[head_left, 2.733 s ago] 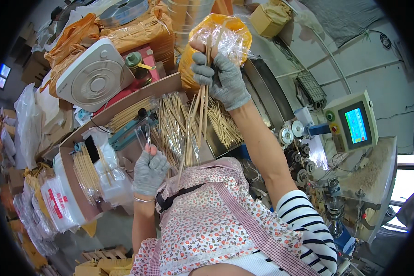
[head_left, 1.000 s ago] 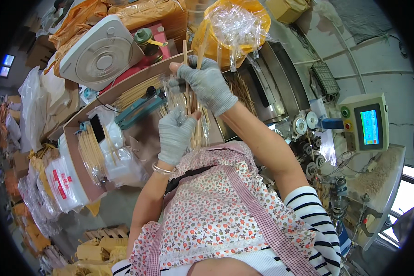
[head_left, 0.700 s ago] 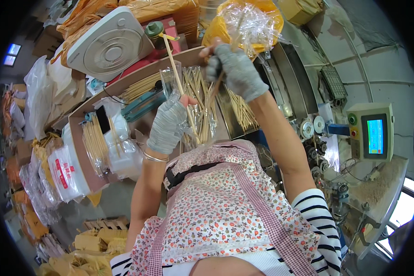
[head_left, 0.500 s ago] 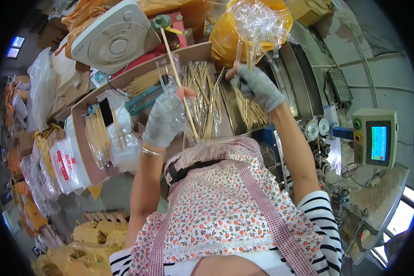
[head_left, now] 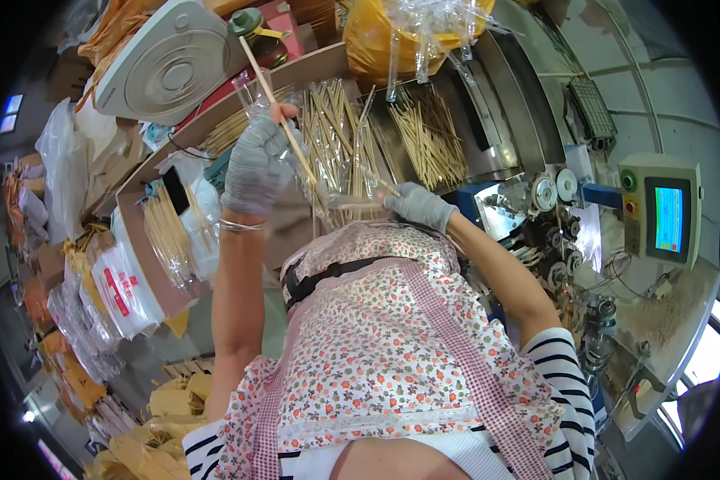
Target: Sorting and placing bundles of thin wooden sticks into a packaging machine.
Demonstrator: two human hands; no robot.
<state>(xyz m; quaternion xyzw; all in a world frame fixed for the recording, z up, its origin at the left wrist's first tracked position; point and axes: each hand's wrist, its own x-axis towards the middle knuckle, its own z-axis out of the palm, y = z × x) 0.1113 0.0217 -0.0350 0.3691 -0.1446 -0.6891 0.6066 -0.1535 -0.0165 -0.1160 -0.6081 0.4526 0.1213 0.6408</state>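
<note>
In my closed left hand, which wears a grey glove, is a long pale wooden stick. It slants from the upper left down past my fingers, with crumpled clear plastic around them. My right hand, gloved too, is closed at the apron's top edge. From its fingers a blurred clear plastic sleeve stretches left towards the stick's lower end. Beyond both hands, a cardboard box holds many wooden sticks in clear sleeves. Bare wooden sticks lie in a metal tray above my right hand.
A yellow bag of clear sleeves stands at the far side. To the left are a white box fan, a dark phone and another bundle of sticks. Machine rollers and a control screen stand on the right.
My right hand has come down from the yellow bag to the apron's top edge, bringing a clear sleeve. My left hand, still holding the stick, appears farther left and higher; the view has shifted too.
</note>
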